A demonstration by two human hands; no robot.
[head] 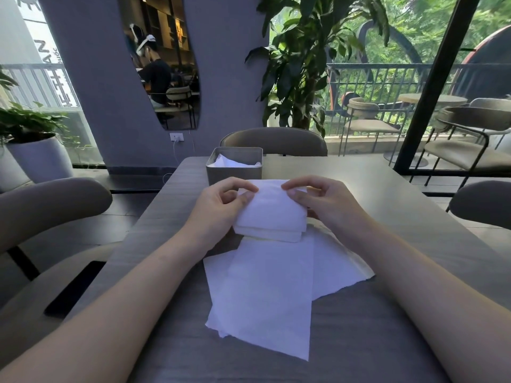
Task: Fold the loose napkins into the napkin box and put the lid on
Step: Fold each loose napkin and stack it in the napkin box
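A folded white napkin (272, 210) is held up over the table between both hands. My left hand (221, 204) pinches its upper left edge and my right hand (318, 201) pinches its upper right edge. Just behind it stands the grey napkin box (233, 172), open at the top, with white napkins showing inside. Loose unfolded napkins (265, 294) lie spread on the table under my forearms. No lid is in view.
The grey wooden table (387, 217) reaches to the right. A dark phone (74, 288) lies on the chair seat at the left. Chairs stand behind the box (273, 140) and at the right edge (481, 203). A potted plant (36, 150) stands at far left.
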